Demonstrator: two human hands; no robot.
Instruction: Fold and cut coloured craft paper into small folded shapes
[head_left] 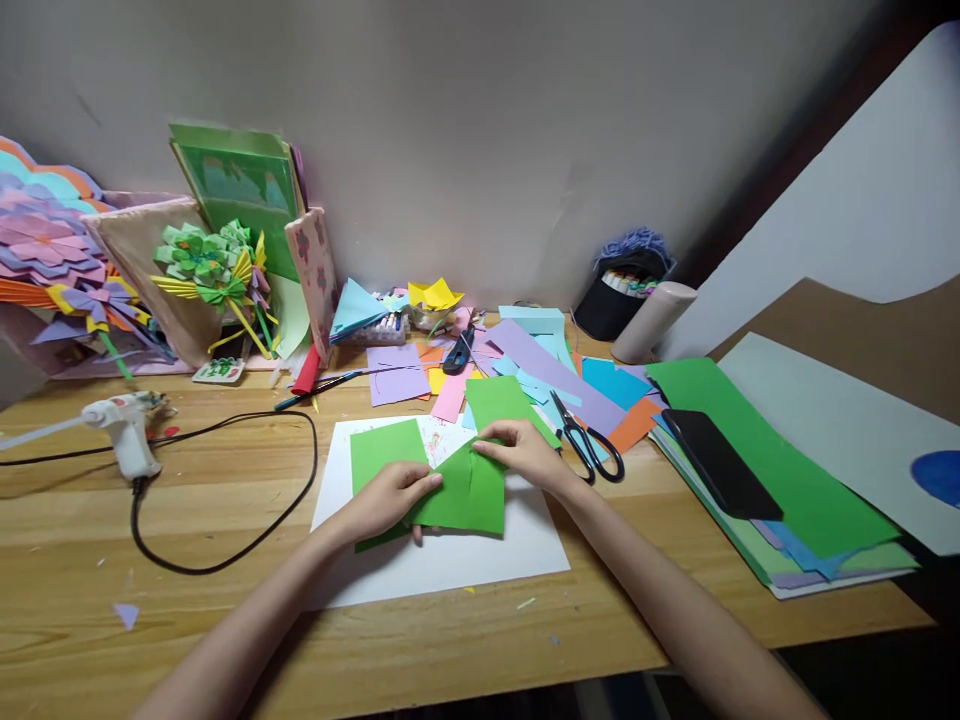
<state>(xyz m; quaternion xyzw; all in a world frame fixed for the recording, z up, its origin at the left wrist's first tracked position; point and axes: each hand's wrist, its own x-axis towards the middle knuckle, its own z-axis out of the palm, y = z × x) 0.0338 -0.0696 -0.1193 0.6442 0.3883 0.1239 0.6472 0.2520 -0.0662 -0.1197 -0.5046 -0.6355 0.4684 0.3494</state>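
Note:
Between my two hands is a piece of green paper (481, 498), held just over a white sheet (495, 558). My left hand (391, 500) pinches its left side, the thumb on top and fingertips showing beneath. My right hand (523, 452) has thumb and fingers closed on its upper edge, where a crease or slit runs down. A second green piece (386, 445) lies on the white sheet behind my left hand. Beyond my right hand is another green piece (499, 400). Black-handled scissors (585, 440) lie just right of that hand.
On the left, a white glue gun (131, 435) trails a looping black cord (304, 490). Coloured scraps and a utility knife (459, 350) cover the back. A black phone (720, 465) rests on stacked paper at right. Folded paper flowers (202, 260) stand back left.

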